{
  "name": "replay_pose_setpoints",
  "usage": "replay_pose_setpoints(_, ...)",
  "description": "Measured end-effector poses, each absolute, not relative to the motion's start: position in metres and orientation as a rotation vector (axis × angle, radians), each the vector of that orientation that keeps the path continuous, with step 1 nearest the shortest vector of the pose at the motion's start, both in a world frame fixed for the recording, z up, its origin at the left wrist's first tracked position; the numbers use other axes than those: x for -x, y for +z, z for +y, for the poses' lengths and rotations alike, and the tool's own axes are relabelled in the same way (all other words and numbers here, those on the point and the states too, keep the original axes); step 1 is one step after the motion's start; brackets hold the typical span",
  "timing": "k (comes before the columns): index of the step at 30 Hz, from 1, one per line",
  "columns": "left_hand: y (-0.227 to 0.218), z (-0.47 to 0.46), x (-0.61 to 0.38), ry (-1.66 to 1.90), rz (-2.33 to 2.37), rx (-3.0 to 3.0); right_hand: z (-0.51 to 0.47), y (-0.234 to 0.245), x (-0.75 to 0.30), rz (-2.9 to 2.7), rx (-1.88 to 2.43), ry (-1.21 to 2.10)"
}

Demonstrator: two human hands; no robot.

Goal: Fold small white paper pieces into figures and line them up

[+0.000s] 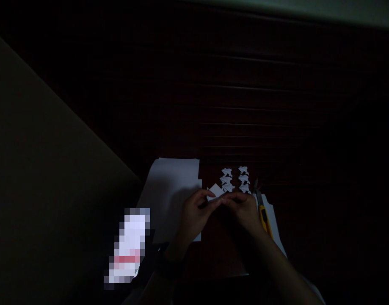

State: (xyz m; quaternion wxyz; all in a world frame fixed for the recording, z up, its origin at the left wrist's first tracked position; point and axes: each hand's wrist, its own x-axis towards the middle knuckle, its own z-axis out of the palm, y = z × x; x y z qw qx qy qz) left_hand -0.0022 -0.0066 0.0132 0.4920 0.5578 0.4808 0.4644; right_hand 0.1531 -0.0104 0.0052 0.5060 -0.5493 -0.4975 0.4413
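Observation:
Over a dark wooden surface, my left hand (196,214) and my right hand (243,208) meet at a small piece of white paper (216,190). Fingers of both hands pinch its lower edge, and the part above them shows a pointed corner. Just beyond my right hand lie several small folded paper pieces in two columns, a left column (226,179) and a right column (244,178). A yellow utility knife (264,218) rests right beside my right hand and forearm. My fingertips hide the lower part of the paper.
White paper sheets (172,182) lie left of my hands. More white sheets (275,216) sit under the knife on the right. At the lower left is a bright, pixelated screen-like object (129,241). A pale wall or panel (38,169) slopes along the left. The scene is dim.

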Motion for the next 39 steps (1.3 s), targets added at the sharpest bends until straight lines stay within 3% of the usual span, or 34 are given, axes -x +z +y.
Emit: replay_pose_setpoints(39,0.011,-0.009,-0.007,1.227,1.144,-1.248,-0.018,-0.003,-0.145,-1.095,1.42,0.852)
